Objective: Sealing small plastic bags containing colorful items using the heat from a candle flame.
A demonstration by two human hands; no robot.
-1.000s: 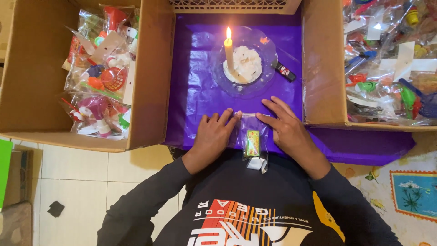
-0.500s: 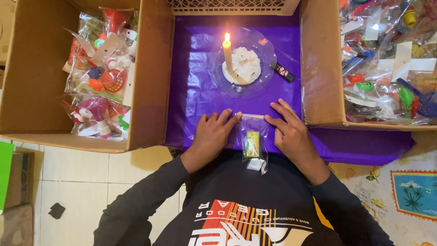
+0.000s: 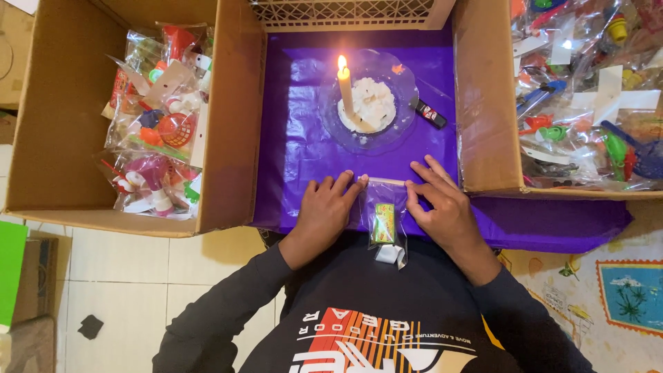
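Observation:
A small clear plastic bag (image 3: 384,222) with a green-yellow item and a white piece inside lies on the purple sheet (image 3: 297,138) in front of me. My left hand (image 3: 327,207) rests flat on the sheet and its fingertips pinch the bag's top left corner. My right hand (image 3: 438,204) pinches the top right corner. Between them the bag's upper edge is pulled into a straight line. Beyond it a lit white candle (image 3: 344,84) stands in a clear glass dish (image 3: 368,103).
A small black lighter (image 3: 429,112) lies right of the dish. An open cardboard box (image 3: 62,110) on the left holds packed toy bags (image 3: 159,131). Another cardboard box (image 3: 483,97) on the right holds several more toy bags (image 3: 587,90). A white lattice crate (image 3: 345,12) stands behind.
Both hands stay on the bag's top edge. Any shift between the frames is too slight to tell apart from camera movement. The candle burns steadily.

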